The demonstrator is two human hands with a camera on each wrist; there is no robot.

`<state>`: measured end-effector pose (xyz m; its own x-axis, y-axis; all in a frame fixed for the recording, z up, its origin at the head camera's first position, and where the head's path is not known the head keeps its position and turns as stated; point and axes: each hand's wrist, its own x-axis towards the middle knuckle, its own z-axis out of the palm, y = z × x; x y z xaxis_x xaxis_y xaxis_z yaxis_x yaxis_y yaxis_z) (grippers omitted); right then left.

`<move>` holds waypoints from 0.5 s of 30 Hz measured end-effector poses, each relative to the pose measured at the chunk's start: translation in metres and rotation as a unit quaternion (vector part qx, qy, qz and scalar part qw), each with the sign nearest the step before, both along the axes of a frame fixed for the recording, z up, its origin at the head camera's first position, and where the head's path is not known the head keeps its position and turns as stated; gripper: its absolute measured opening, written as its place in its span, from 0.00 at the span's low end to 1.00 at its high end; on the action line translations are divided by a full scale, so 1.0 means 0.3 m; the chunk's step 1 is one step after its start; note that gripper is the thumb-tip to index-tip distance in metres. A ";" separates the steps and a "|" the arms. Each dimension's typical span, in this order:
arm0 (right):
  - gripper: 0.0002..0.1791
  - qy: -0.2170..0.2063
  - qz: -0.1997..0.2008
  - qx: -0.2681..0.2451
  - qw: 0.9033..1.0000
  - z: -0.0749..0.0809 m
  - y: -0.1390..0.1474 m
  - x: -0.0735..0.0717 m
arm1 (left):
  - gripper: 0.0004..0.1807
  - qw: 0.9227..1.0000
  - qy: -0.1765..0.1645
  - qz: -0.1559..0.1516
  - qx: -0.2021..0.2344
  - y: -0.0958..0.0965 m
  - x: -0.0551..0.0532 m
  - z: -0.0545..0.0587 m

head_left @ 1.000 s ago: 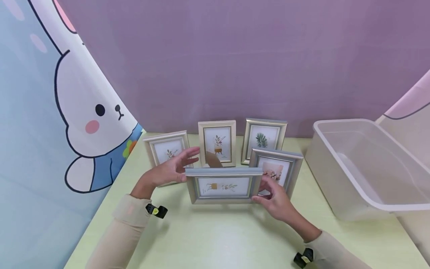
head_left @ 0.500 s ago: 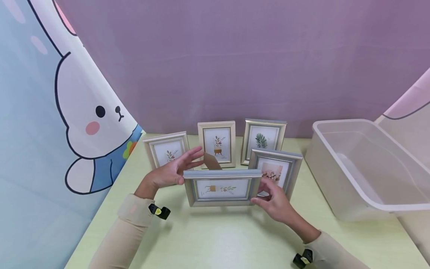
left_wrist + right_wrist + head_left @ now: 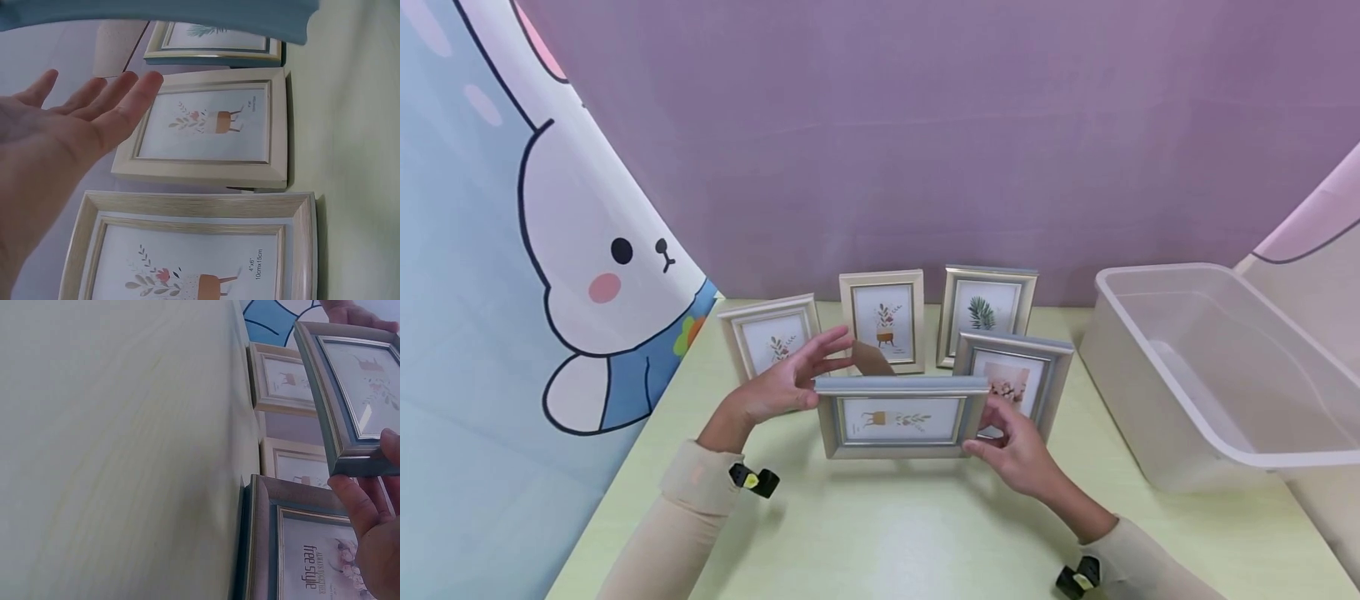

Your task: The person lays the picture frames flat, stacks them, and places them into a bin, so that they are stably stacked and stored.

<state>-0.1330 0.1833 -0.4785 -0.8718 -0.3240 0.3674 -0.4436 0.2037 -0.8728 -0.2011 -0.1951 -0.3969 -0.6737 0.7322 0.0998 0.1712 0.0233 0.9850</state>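
Observation:
My right hand pinches the right end of a blue-grey and silver picture frame, held sideways over the table so its potted-plant print lies on its side. My left hand is at the frame's upper left corner, thumb right at the edge, other fingers stretched out. In the left wrist view those fingers reach straight past a cream picture frame. A brown stand leg sticks up behind the held frame. Close behind my right hand, a grey frame with a flower print stands upright.
At the back stand a wood-toned frame on the left, a cream frame in the middle and a gold-edged frame with a leaf print. A deep beige bin stands on the right of the pale green table.
The held frame shifts only slightly, and its brown stand leg shows at a changed angle behind it. My left fingers have spread a little to the right; the standing frames stay put.

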 end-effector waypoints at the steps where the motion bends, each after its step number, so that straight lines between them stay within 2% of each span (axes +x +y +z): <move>1: 0.25 0.002 -0.001 0.001 1.000 -0.001 0.000 0.000 | 0.64 1.000 0.002 0.006 -0.002 -0.002 0.002 0.000; 8: 0.30 -0.005 -0.003 -0.005 1.000 -0.001 -0.001 0.002 | 0.57 0.998 0.024 0.055 -0.033 -0.011 0.022 0.011; 15: 0.31 -0.012 -0.011 0.002 1.000 -0.001 -0.001 0.003 | 0.49 0.995 0.026 0.087 -0.046 -0.012 0.037 0.030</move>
<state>-0.1321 0.1830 -0.4789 -0.8872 -0.3052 0.3461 -0.4185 0.2163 -0.8821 -0.1900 -0.1988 -0.3880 -0.7867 0.6128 0.0752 0.2074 0.1475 0.9671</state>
